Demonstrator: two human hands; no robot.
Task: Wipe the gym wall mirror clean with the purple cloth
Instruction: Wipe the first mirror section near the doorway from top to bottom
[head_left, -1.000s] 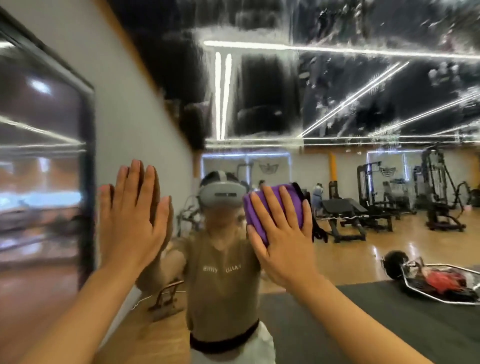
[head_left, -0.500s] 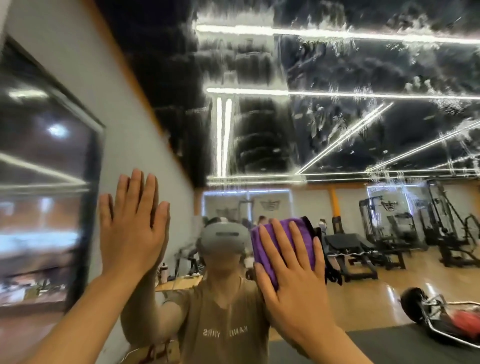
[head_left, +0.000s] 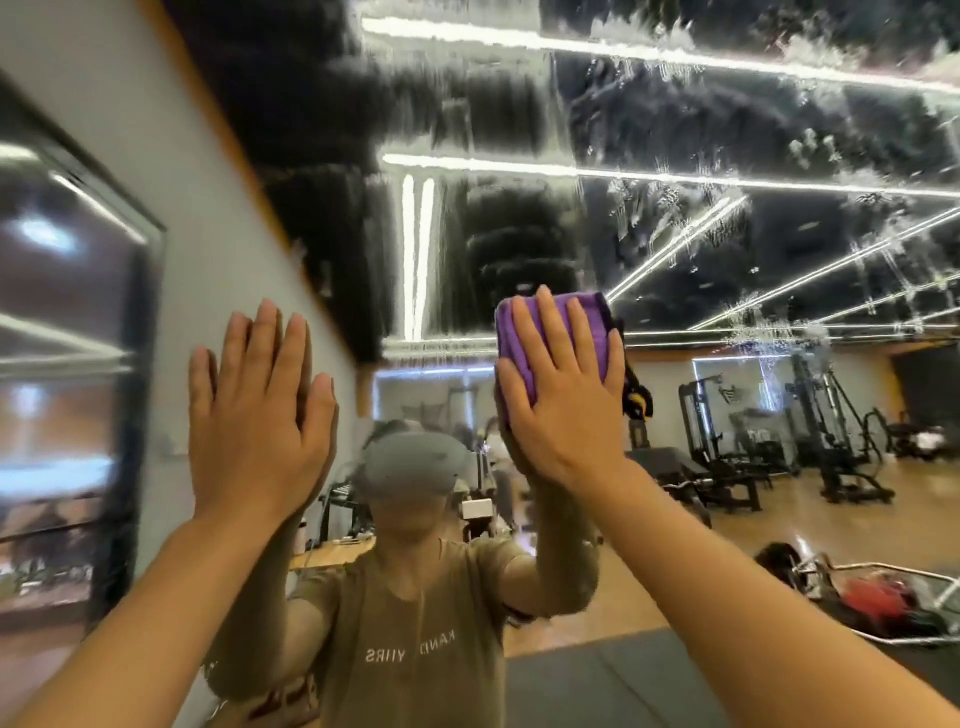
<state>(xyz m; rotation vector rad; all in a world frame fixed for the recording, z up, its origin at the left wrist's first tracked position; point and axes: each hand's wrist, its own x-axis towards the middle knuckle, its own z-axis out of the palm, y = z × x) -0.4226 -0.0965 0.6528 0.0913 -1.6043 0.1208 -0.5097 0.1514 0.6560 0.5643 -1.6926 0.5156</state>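
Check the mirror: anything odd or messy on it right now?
Yes. The upper mirror is covered in white streaks and droplet smears, heaviest at upper right, so it is not clean yet. The right hand presses the purple cloth flat below that zone; the left hand lies flat near the mirror's left edge.

The cloth (head_left: 556, 338) is bright purple, folded under the right hand (head_left: 563, 400). The mirror (head_left: 675, 130) reflects a black ceiling crossed by white light strips, streaked with whitish smears and droplets; lower down it shows an orange-tan wood floor (head_left: 737, 535), a dark grey mat (head_left: 597, 680), black machines (head_left: 727, 441) and a red item (head_left: 878, 597). The reflected shirt (head_left: 415, 634) is olive-tan with pale lettering, the headset (head_left: 410, 462) grey, the wall (head_left: 218, 218) pale grey with an orange edge strip.
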